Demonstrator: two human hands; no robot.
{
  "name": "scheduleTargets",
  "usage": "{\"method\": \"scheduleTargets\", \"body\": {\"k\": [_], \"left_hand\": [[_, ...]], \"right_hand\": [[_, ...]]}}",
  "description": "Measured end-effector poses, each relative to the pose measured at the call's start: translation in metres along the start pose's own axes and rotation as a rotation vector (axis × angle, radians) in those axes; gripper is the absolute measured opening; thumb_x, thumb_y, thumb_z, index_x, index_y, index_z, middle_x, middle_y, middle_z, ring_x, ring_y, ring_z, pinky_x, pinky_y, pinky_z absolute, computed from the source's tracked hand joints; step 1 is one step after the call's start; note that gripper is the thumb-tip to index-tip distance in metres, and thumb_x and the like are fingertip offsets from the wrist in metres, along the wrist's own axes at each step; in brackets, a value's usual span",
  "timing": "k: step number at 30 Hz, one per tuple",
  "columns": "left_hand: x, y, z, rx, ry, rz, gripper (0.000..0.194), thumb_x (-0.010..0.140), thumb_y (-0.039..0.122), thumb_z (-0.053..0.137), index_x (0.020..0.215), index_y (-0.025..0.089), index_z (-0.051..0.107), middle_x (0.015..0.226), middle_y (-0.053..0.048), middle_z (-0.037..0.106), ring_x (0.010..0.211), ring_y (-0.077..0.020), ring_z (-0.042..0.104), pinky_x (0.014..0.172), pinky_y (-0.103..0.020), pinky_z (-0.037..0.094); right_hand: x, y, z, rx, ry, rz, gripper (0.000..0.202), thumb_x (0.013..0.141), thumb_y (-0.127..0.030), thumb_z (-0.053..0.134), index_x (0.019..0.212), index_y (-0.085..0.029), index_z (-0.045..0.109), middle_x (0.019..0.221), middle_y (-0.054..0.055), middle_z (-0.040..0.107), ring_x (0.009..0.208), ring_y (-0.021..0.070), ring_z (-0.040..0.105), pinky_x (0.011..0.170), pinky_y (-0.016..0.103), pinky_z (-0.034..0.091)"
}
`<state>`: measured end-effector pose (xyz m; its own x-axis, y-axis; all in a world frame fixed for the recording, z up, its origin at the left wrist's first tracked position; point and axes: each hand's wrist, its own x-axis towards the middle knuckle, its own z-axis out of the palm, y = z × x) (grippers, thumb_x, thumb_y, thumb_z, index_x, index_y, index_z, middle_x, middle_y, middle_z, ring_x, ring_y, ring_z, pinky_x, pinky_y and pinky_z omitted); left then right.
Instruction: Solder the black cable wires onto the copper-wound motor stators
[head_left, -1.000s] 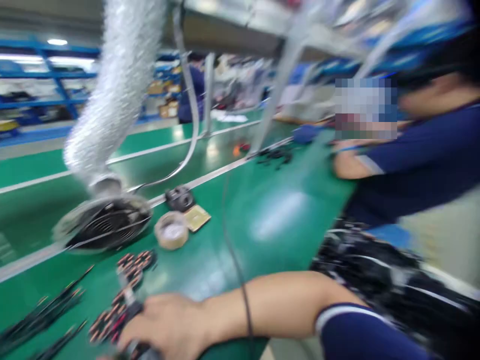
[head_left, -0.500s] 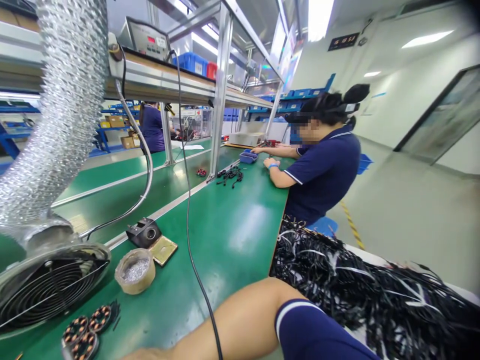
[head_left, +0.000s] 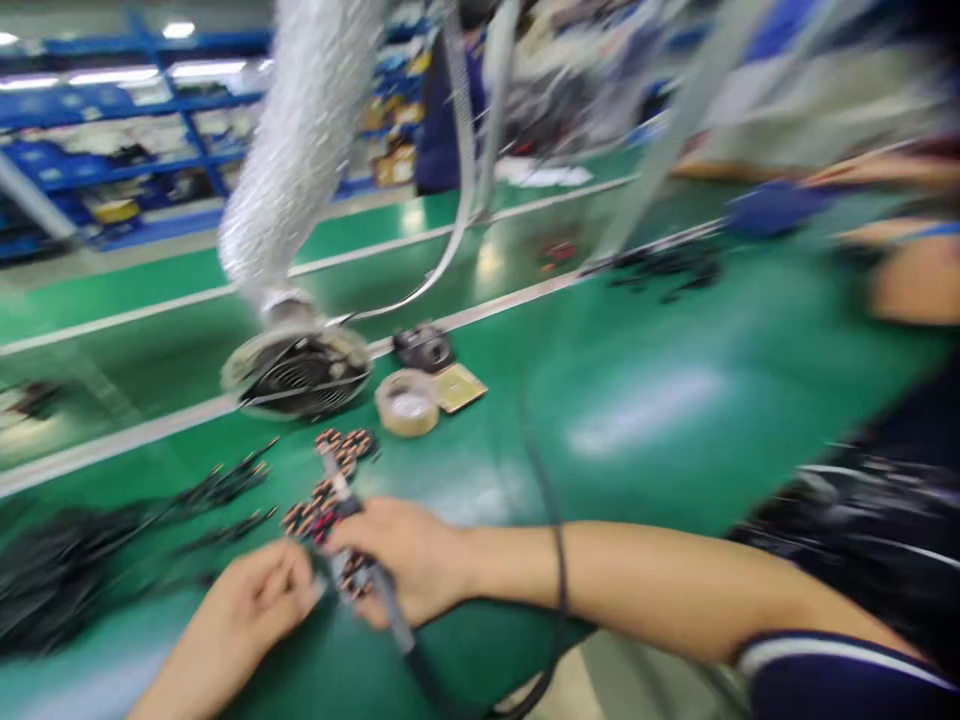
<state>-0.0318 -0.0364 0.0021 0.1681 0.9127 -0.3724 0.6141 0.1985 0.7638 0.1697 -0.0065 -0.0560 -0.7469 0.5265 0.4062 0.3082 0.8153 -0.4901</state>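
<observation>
My right hand [head_left: 409, 560] is closed around a soldering iron [head_left: 391, 610]; its grey shaft slants up and left, and a black cord trails from its lower end. Copper-wound motor stators [head_left: 345, 450] lie in a cluster around and beyond the iron. Some show beside my right fingers; blur hides whether those are touched. My left hand [head_left: 251, 610] is just left of the right one, its fingers curled together in a pinch. What they hold, if anything, is too blurred to name. Black cables [head_left: 67, 560] with bare copper-coloured ends lie left of it.
Beyond the hands stand a round fume-extractor hood [head_left: 304, 370] on a silver duct, a tape roll [head_left: 407, 403], a black iron stand [head_left: 424, 347] and a yellowish sponge tray [head_left: 459, 388]. A co-worker's arm [head_left: 915, 270] reaches in at right, near a blue bin [head_left: 776, 208].
The view has swung left and down, blurring the picture. Both my hands now show, with the soldering iron in the right; before, mainly my right arm was visible.
</observation>
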Motion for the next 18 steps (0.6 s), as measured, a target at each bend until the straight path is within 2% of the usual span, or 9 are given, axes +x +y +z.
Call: {"method": "scheduleTargets", "body": {"k": [1, 3, 5, 7, 10, 14, 18], "left_hand": [[-0.008, -0.003, -0.002, -0.022, -0.01, 0.014, 0.03, 0.067, 0.05, 0.066, 0.071, 0.022, 0.056, 0.052, 0.008, 0.031, 0.05, -0.0108, 0.031, 0.051, -0.023, 0.031], [-0.014, -0.008, -0.002, -0.052, 0.005, 0.082, 0.025, 0.075, 0.035, 0.063, 0.092, 0.02, 0.054, 0.058, 0.01, 0.026, 0.053, -0.0093, 0.028, 0.053, -0.021, 0.029], [-0.013, -0.011, 0.0, -0.024, 0.058, 0.106, 0.022, 0.082, 0.029, 0.057, 0.101, 0.019, 0.051, 0.059, 0.01, 0.027, 0.053, -0.009, 0.027, 0.053, -0.02, 0.027], [-0.012, -0.01, 0.003, 0.015, 0.065, 0.103, 0.016, 0.088, 0.031, 0.051, 0.095, 0.017, 0.054, 0.06, 0.008, 0.033, 0.055, -0.0091, 0.03, 0.054, -0.021, 0.026], [-0.013, -0.003, 0.006, 0.056, -0.009, 0.101, 0.031, 0.094, 0.039, 0.043, 0.079, 0.015, 0.057, 0.064, 0.004, 0.042, 0.06, -0.0098, 0.035, 0.056, -0.023, 0.028], [-0.015, 0.002, 0.009, -0.003, -0.127, -0.016, 0.032, 0.088, 0.044, 0.052, 0.073, 0.016, 0.055, 0.056, 0.007, 0.031, 0.053, -0.0085, 0.025, 0.049, -0.023, 0.02], [-0.01, 0.001, 0.017, -0.185, -0.116, -0.05, 0.028, 0.083, 0.04, 0.056, 0.07, 0.016, 0.052, 0.056, 0.008, 0.03, 0.053, -0.0081, 0.023, 0.049, -0.022, 0.019]], "right_hand": [[-0.004, -0.002, -0.001, 0.037, 0.057, -0.007, 0.052, 0.068, -0.031, 0.068, 0.115, -0.018, 0.05, 0.083, 0.004, 0.064, 0.075, 0.0204, 0.058, 0.07, 0.03, 0.051], [-0.007, -0.002, -0.005, 0.133, 0.145, -0.036, 0.047, 0.07, -0.022, 0.064, 0.114, -0.017, 0.049, 0.084, 0.005, 0.062, 0.077, 0.0195, 0.056, 0.07, 0.029, 0.05], [-0.008, -0.001, -0.009, 0.166, 0.127, -0.042, 0.043, 0.073, -0.02, 0.063, 0.113, -0.017, 0.048, 0.086, 0.006, 0.061, 0.077, 0.0193, 0.056, 0.068, 0.029, 0.05], [-0.009, -0.003, -0.012, 0.169, 0.103, -0.05, 0.041, 0.074, -0.019, 0.064, 0.112, -0.016, 0.048, 0.085, 0.006, 0.06, 0.075, 0.0193, 0.055, 0.066, 0.029, 0.05], [-0.01, -0.008, -0.014, 0.16, 0.087, -0.049, 0.042, 0.073, -0.017, 0.064, 0.111, -0.016, 0.048, 0.083, 0.006, 0.059, 0.074, 0.0196, 0.054, 0.065, 0.029, 0.05], [-0.009, -0.008, -0.014, 0.144, 0.084, -0.037, 0.039, 0.072, -0.015, 0.062, 0.109, -0.015, 0.048, 0.082, 0.006, 0.059, 0.073, 0.0197, 0.054, 0.063, 0.029, 0.049], [-0.009, -0.007, -0.015, 0.156, 0.063, -0.026, 0.036, 0.074, -0.015, 0.061, 0.108, -0.017, 0.048, 0.082, 0.005, 0.059, 0.073, 0.0196, 0.055, 0.062, 0.029, 0.049]]}}
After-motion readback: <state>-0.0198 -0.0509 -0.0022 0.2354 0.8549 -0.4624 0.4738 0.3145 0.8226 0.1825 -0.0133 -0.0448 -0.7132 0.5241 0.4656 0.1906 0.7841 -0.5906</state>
